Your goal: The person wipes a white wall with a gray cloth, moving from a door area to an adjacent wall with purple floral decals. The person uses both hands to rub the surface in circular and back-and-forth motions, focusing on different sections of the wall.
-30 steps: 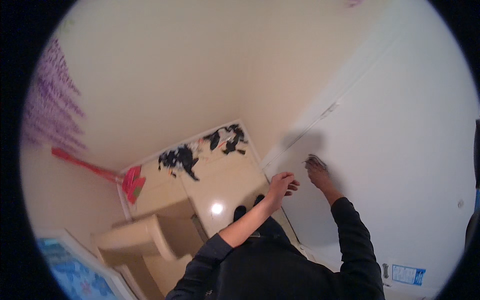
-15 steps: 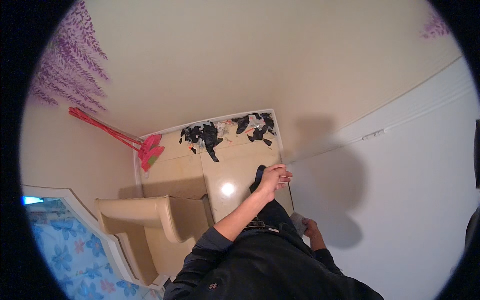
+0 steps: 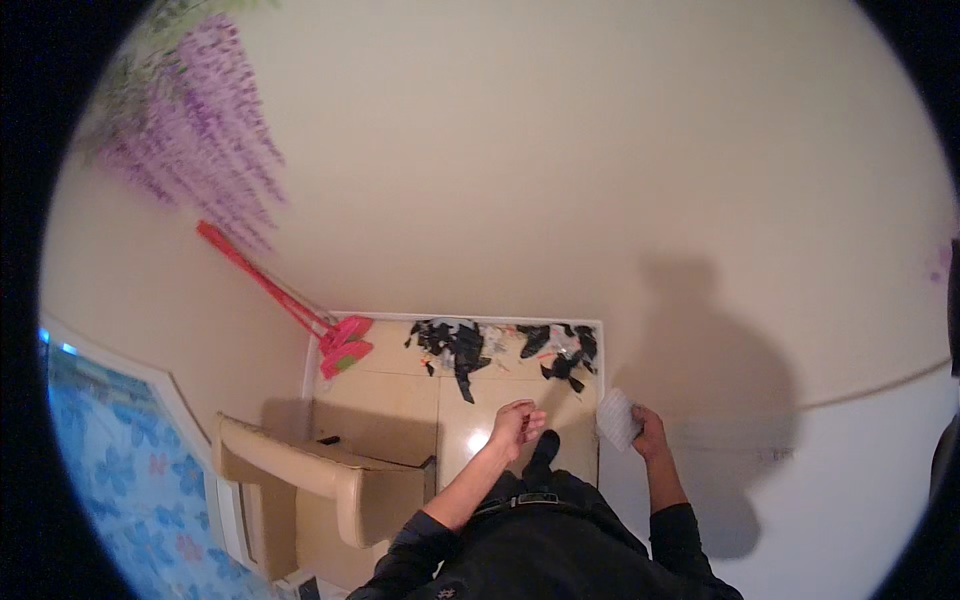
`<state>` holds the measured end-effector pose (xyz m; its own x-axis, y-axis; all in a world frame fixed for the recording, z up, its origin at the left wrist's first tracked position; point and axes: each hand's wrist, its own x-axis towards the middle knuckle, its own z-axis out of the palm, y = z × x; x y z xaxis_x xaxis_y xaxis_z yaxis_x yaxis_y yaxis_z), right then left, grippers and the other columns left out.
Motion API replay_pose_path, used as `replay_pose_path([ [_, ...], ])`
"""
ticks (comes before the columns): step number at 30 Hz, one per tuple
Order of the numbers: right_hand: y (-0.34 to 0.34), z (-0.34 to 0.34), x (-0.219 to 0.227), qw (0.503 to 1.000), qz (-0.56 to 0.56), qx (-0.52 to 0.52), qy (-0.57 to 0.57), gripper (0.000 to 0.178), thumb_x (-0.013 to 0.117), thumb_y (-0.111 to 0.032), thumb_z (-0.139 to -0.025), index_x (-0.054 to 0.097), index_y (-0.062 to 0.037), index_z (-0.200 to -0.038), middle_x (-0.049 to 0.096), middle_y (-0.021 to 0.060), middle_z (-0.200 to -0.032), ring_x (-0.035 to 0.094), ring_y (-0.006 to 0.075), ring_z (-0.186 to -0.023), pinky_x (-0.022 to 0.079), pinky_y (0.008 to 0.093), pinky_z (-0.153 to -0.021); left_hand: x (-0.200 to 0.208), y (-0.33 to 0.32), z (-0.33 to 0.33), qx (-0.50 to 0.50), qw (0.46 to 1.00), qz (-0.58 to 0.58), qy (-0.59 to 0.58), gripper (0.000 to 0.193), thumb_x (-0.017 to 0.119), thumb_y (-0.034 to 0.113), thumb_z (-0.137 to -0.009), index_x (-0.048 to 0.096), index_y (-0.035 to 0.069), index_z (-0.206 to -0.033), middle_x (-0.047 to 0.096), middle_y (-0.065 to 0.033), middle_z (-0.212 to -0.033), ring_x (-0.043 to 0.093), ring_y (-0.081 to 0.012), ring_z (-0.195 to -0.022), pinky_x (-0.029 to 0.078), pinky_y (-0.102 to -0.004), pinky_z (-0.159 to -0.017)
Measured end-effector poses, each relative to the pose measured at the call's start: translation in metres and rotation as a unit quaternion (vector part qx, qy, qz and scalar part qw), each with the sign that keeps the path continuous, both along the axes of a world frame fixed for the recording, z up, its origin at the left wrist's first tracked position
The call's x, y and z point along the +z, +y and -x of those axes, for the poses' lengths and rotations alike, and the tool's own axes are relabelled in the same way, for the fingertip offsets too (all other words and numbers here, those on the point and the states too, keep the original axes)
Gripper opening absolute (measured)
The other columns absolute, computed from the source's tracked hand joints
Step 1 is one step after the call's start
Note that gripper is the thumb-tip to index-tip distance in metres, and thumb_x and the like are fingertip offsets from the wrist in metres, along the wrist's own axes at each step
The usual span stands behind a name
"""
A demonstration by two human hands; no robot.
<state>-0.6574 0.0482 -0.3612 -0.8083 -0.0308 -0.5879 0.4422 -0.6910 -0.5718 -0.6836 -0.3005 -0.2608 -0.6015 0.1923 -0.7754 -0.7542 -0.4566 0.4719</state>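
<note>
My right hand [image 3: 651,432] grips a pale grey-white, finely lined pad [image 3: 619,420], perhaps a folded cloth; its exact kind does not show. The pad is held up at the right of my body, in front of the white surface. To its left, my left hand [image 3: 518,424] hovers in the air above the floor, its fingers loosely bent and apart with nothing seen in them. Beyond both hands, black plastic scraps [image 3: 455,348] and mixed litter lie along the foot of the wall. A second heap of scraps [image 3: 566,352] is in the corner.
A pink-red broom and dustpan [image 3: 345,345] lean in the left corner. Nearer on the left stands a beige padded chair [image 3: 345,480], beside a window or frame with a blue flowered curtain [image 3: 140,480]. A white panel [image 3: 800,500] borders the floor [image 3: 400,400] on the right.
My right hand has come up and forward with the pad, now more fully in view. The left hand has moved slightly left and lower in the picture. My view has tilted upward.
</note>
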Motion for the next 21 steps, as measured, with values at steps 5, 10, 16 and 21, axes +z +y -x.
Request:
replay_pose_path([
  [5, -0.117, 0.107, 0.105, 0.969, 0.093, 0.206, 0.104, 0.045, 0.058, -0.012, -0.092, 0.055, 0.0067, -0.132, 0.065, 0.0168, -0.126, 0.064, 0.0308, -0.115, 0.051, 0.0462, -0.102, 0.016, -0.027, 0.034, 0.065, 0.991, 0.071, 0.098, 0.033, 0.068, 0.036, -0.095, 0.061, 0.014, -0.119, 0.070, -0.0006, -0.116, 0.061, -0.0137, -0.108, 0.045, -0.0369, -0.092],
  [10, -0.218, 0.138, 0.122, 0.953, 0.128, 0.273, 0.034, 0.048, 0.061, -0.015, -0.093, 0.053, 0.0080, -0.134, 0.065, 0.0182, -0.127, 0.063, 0.0325, -0.118, 0.048, 0.0456, -0.105, 0.030, -0.071, 0.061, 0.051, 0.985, 0.003, 0.163, 0.058, 0.066, 0.048, -0.096, 0.055, 0.009, -0.138, 0.063, -0.0026, -0.130, 0.055, -0.0149, -0.120, 0.040, -0.0333, -0.102],
  [16, -0.283, 0.152, 0.116, 0.948, 0.183, 0.250, 0.076, 0.043, 0.064, -0.018, -0.092, 0.059, 0.0012, -0.130, 0.067, 0.0135, -0.124, 0.065, 0.0293, -0.114, 0.049, 0.0455, -0.105, 0.002, -0.137, 0.119, 0.004, 0.979, -0.009, 0.205, 0.064, 0.069, 0.040, -0.095, 0.051, 0.003, -0.144, 0.062, -0.0079, -0.132, 0.055, -0.0182, -0.123, 0.042, -0.0333, -0.104],
  [21, -0.267, 0.155, 0.147, 0.970, 0.182, 0.115, 0.116, 0.027, 0.065, -0.014, -0.093, 0.066, -0.0031, -0.118, 0.072, 0.0079, -0.110, 0.068, 0.0214, -0.104, 0.052, 0.0402, -0.099, 0.050, -0.132, 0.189, -0.183, 0.928, 0.006, 0.324, 0.047, 0.068, 0.022, -0.095, 0.059, 0.005, -0.138, 0.058, -0.0076, -0.138, 0.050, -0.0189, -0.129, 0.039, -0.0330, -0.108],
])
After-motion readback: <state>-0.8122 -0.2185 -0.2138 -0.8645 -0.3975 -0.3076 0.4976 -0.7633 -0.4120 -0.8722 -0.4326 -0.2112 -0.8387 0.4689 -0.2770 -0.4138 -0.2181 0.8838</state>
